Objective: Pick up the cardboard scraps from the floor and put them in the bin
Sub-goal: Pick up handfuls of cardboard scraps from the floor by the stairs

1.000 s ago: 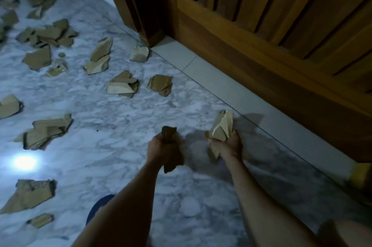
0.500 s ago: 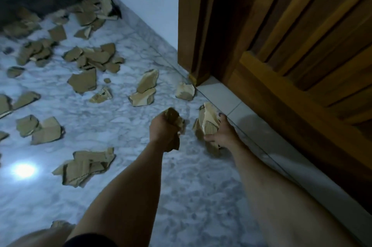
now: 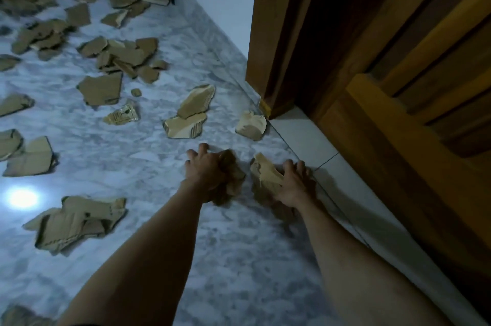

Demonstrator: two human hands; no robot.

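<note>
Both hands full: left hand [image 3: 206,170] and right hand [image 3: 292,185] clamp scraps, now carried nearer the pale scrap [image 3: 251,125] at the doorframe's foot.

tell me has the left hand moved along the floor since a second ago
Yes. The left hand, shut on a dark scrap, has gone forward toward the door frame's foot and the scraps lying near it.

torn brown cardboard scraps [image 3: 101,89] litter marble floor [image 3: 148,150].
</note>
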